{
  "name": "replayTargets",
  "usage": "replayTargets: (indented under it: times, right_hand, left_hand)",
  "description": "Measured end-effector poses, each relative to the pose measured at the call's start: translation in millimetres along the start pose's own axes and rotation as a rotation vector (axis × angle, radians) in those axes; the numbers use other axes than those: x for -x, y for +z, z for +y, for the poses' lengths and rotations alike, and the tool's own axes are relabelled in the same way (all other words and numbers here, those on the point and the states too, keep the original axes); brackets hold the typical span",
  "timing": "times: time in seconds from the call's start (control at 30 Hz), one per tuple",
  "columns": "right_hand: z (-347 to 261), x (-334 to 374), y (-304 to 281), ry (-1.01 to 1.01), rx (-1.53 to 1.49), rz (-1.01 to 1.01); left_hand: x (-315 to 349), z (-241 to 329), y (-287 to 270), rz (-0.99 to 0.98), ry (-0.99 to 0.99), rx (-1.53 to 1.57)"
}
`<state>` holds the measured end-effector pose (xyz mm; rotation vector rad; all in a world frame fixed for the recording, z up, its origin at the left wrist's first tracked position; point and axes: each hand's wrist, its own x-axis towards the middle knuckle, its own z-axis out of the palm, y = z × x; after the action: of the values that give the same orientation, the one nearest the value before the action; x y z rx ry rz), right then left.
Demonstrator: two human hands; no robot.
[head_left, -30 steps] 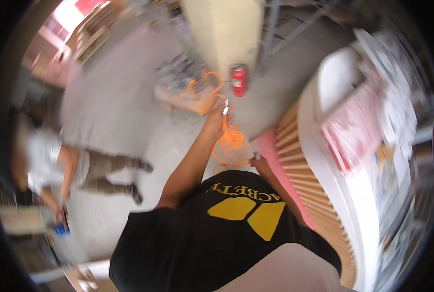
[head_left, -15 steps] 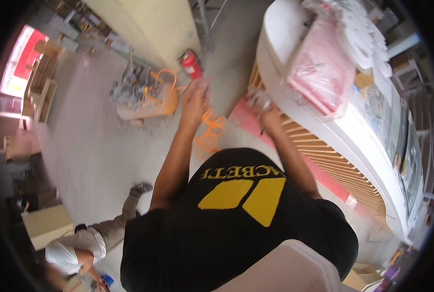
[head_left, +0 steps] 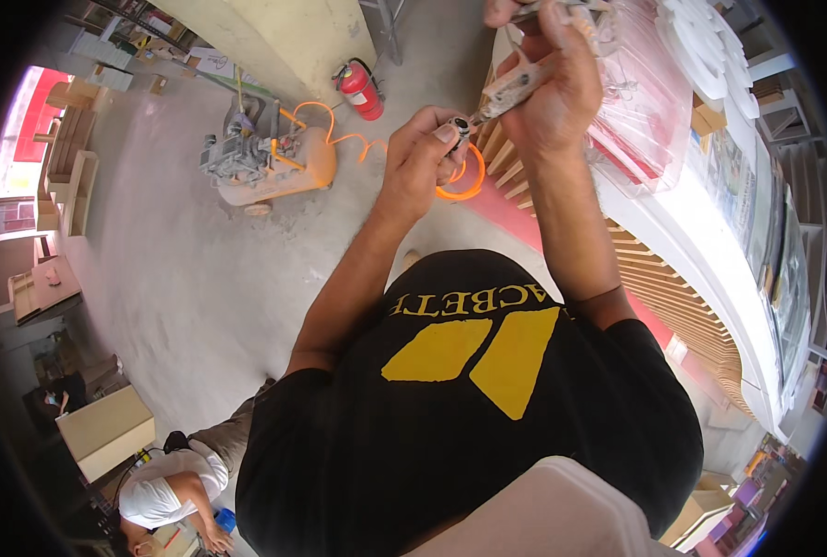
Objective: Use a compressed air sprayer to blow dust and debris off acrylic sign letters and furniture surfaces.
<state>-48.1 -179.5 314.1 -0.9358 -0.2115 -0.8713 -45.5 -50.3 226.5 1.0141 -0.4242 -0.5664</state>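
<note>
My left hand is closed round the metal hose coupling at the end of an orange coiled air hose. Fingers of my right hand wrap a paint-smeared metal spray gun; its upper part is partly hidden by the fingers and cut by the top edge. The gun's lower end meets the coupling, or nearly so; whether they are joined I cannot tell. From the left hand the hose loops down and runs left toward an orange air compressor on the floor.
A red fire extinguisher stands by a cream pillar. To the right curves a white counter with wooden slats, bearing a plastic-wrapped pink panel. At lower left a person in a white shirt bends over beside a box.
Both hands have come together, the right one rising to the upper right. The gun and coupling now meet or nearly meet. The white-shirted person has shifted slightly right and down.
</note>
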Motion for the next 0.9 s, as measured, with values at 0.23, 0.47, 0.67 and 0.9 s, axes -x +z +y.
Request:
replayTargets:
  times: [0.23,0.47,0.67,0.9]
  right_hand:
    - [13.5,3.2,1.1,0.070,-0.088,0.078]
    - [17.4,7.4,-4.4,0.166,0.015,-0.027]
    - [14.3,-0.2,-15.7,0.234,0.077,-0.167]
    - [14.8,-6.2,-23.8,0.304,0.198,-0.195]
  left_hand:
    - [2.5,4.8,1.0,-0.030,0.007,-0.097]
    - [2.2,10.2,6.4,-0.025,0.023,-0.136]
    - [0.5,19.7,18.3,-0.106,0.006,-0.132]
    - [-13.5,8.1,19.1,-0.026,-0.063,-0.108]
